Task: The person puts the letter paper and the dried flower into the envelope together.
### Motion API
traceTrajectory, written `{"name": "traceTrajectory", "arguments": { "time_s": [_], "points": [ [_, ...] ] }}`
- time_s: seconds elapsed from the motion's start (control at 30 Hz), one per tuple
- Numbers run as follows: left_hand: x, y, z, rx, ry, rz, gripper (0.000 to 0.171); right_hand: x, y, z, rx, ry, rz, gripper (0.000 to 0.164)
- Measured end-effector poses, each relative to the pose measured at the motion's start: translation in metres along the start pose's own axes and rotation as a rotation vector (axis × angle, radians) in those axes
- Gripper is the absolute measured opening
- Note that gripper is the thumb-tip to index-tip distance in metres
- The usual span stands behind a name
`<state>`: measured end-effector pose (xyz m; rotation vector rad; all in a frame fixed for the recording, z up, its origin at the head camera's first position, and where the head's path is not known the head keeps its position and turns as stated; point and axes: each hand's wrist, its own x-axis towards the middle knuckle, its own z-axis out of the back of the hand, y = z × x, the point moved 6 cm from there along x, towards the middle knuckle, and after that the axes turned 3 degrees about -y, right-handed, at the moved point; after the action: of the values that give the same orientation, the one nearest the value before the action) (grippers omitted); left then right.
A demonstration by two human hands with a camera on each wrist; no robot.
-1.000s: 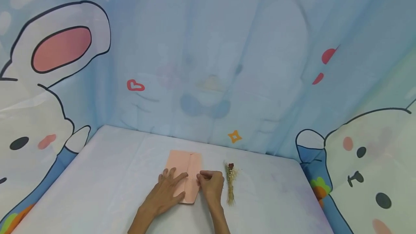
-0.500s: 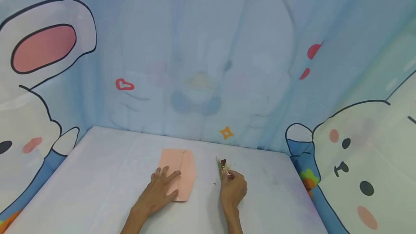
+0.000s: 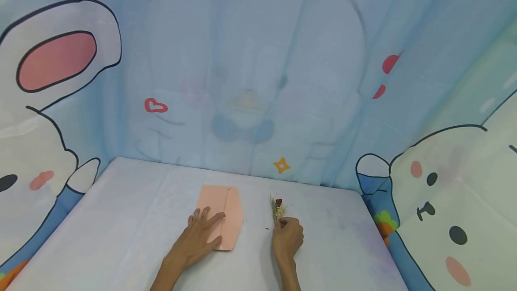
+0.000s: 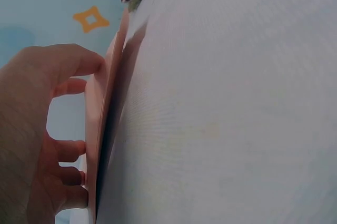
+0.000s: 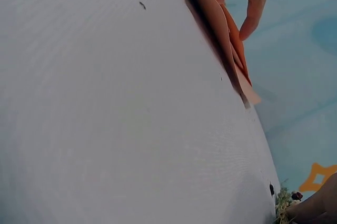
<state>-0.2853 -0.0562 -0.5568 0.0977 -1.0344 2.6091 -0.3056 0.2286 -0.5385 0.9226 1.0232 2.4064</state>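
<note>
A pink folded paper [image 3: 232, 219], much like an envelope, lies on the table with a seam down its length. My left hand [image 3: 194, 239] rests on its left part, fingers spread and thumb near the bottom edge. In the left wrist view the fingertips touch the pink paper [image 4: 97, 97], whose edge stands slightly off the cloth. Right of the paper is a small bunch of dried flowers [image 3: 278, 209] with a dark red bloom. My right hand [image 3: 288, 239] pinches it between thumb and forefinger and covers its stems. The right wrist view shows only part of the bunch [image 5: 284, 203].
A white cloth covers the table [image 3: 133, 219]. Small dark crumbs [image 3: 267, 228] lie between the paper and the flowers. A blue printed curtain [image 3: 250, 66] hangs behind the table's far edge, and cartoon-printed cloth surrounds both sides.
My right hand has left the paper's right edge, moved right and taken hold of the dried flowers, then shifted slightly down. The paper's right side now sticks out wider. My left hand stays on the paper.
</note>
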Motion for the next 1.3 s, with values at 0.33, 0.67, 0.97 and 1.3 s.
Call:
{"name": "traceTrajectory", "arguments": {
  "time_s": [0.33, 0.67, 0.97, 1.3],
  "points": [
    [0.002, 0.000, -0.001, 0.003, -0.004, -0.001, 0.061, 0.001, -0.005, -0.003, 0.000, -0.014, -0.017, 0.005],
    [0.002, -0.001, 0.001, -0.002, -0.013, -0.005, 0.059, 0.004, -0.002, 0.000, 0.033, -0.040, -0.036, 0.004],
    [0.000, -0.002, 0.001, 0.013, -0.012, -0.005, 0.060, 0.001, 0.008, -0.006, 0.081, -0.001, -0.031, 0.006],
    [0.003, 0.000, 0.000, 0.020, -0.022, -0.026, 0.059, -0.006, 0.025, -0.017, 0.138, 0.057, -0.013, 0.007]
  ]
}}
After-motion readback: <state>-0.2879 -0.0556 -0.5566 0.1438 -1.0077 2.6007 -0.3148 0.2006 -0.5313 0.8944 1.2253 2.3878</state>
